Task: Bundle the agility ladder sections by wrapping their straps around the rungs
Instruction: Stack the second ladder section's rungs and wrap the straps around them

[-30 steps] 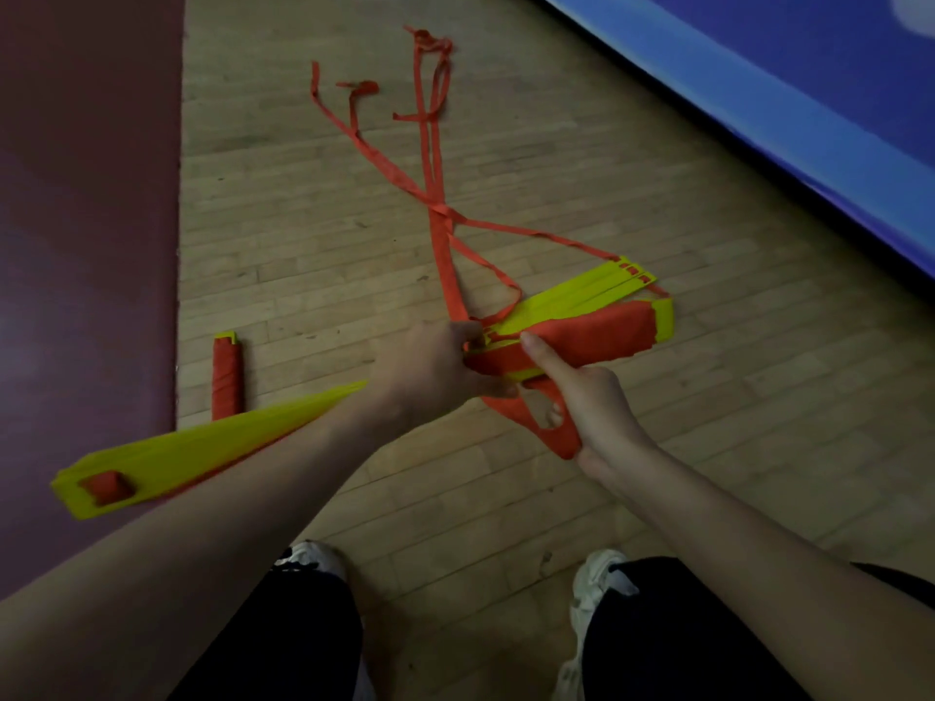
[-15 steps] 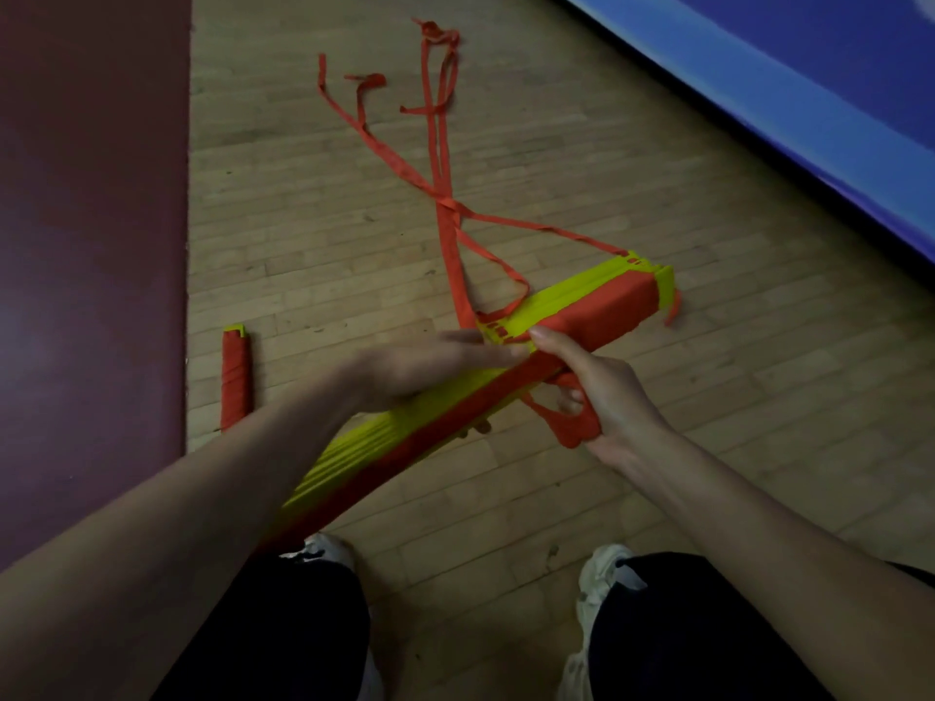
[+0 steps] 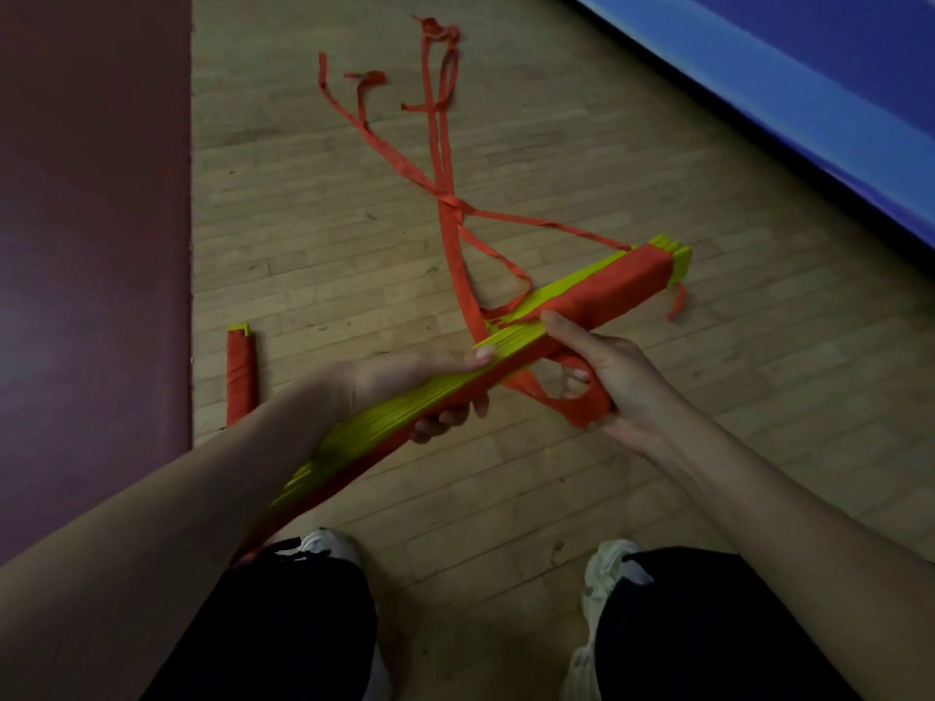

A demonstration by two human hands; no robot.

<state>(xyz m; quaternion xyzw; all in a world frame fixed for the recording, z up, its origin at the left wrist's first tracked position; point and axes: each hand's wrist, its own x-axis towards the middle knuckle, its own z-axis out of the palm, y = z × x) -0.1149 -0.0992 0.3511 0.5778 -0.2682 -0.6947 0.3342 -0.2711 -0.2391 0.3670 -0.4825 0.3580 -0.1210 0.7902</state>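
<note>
A stack of yellow ladder rungs (image 3: 384,422) slants from lower left to upper right above the floor. Orange strap wraps its far end (image 3: 622,280). My left hand (image 3: 420,382) grips the stack near its middle, fingers curled under it. My right hand (image 3: 602,376) holds the stack just right of that, thumb on top, with a loop of orange strap (image 3: 561,402) caught round its fingers. Loose orange straps (image 3: 450,215) trail from the stack away across the floor.
A second bundle (image 3: 240,376), wrapped in orange, lies on the wooden floor (image 3: 657,447) at the left, beside a dark red mat (image 3: 91,245). A blue mat (image 3: 809,103) borders the floor at upper right. My two shoes (image 3: 329,546) are below the stack.
The rung stack swung from lying flat out to the left to slanting toward my left knee. My left hand shifted from the strap end to gripping the stack's middle.
</note>
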